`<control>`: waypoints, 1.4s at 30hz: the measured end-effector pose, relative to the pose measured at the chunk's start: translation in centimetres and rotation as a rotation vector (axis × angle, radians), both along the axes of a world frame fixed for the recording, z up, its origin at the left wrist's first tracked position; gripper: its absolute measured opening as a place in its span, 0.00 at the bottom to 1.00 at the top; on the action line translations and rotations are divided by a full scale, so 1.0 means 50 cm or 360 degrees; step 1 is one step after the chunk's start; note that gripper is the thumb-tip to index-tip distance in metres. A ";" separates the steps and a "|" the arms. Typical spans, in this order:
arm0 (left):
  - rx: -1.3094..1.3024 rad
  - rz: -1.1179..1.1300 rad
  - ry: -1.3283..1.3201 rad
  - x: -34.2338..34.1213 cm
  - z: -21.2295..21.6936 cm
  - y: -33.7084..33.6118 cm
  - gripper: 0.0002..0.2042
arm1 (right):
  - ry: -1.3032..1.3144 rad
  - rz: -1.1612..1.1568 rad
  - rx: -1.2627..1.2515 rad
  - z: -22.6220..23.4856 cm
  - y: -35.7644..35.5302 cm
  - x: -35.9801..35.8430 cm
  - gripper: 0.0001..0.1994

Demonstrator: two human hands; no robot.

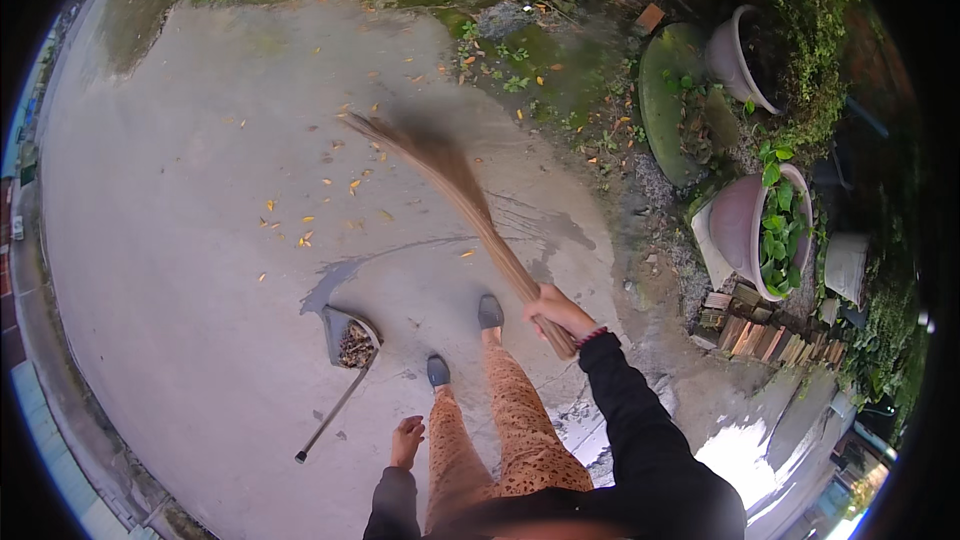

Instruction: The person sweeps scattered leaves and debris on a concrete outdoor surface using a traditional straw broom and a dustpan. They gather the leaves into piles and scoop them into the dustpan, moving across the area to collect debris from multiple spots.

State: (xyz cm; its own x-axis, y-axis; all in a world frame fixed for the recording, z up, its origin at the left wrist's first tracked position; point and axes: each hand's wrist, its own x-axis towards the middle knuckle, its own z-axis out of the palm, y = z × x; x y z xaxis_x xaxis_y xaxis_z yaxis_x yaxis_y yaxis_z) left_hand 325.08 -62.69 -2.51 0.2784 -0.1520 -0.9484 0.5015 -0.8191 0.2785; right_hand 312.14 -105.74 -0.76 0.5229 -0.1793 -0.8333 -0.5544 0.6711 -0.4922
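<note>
My right hand (560, 311) is closed around the handle end of a long brown bristle broom (478, 218). The broom slants away to the far left, and its spread bristles are blurred just above the concrete. My left hand (407, 441) hangs low beside my left leg, fingers loosely bent and slightly apart, with nothing visible in it. Nearest to that hand, on the ground to its left, lies a grey dustpan (337, 338) with a long handle pointing back toward me. A heap of dry leaves (357, 347) fills part of the dustpan. Yellow leaves (305, 238) are scattered beyond it.
Along the right stand a large planter (737, 223) with green leaves, another pot (733, 58), a mossy round slab (668, 105) and stacked bricks (765, 338). Mossy ground with weeds borders the concrete (180, 240) at the far side. Wet streaks mark the floor ahead of my feet.
</note>
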 end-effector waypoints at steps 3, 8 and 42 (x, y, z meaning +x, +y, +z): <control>0.0054 0.0027 -0.0083 0.004 0.009 0.030 0.16 | 0.0005 0.0043 0.0043 0.077 -0.038 -0.040 0.16; -0.0058 0.0180 -0.0145 -0.016 0.009 0.073 0.17 | 0.0046 -0.0087 -0.0359 0.036 -0.122 0.049 0.13; -0.0079 -0.0119 0.0090 -0.002 0.023 0.071 0.17 | 0.0311 -0.0974 -0.0112 0.077 0.122 -0.213 0.08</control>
State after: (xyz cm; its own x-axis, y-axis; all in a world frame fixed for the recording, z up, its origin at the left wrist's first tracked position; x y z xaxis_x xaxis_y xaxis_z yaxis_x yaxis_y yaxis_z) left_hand 325.00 -59.15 -1.34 0.2105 -0.2175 -0.9531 0.4556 -0.8408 0.2925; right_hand 301.48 -99.65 3.08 0.1485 -0.4543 -0.8784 -0.1655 0.8643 -0.4750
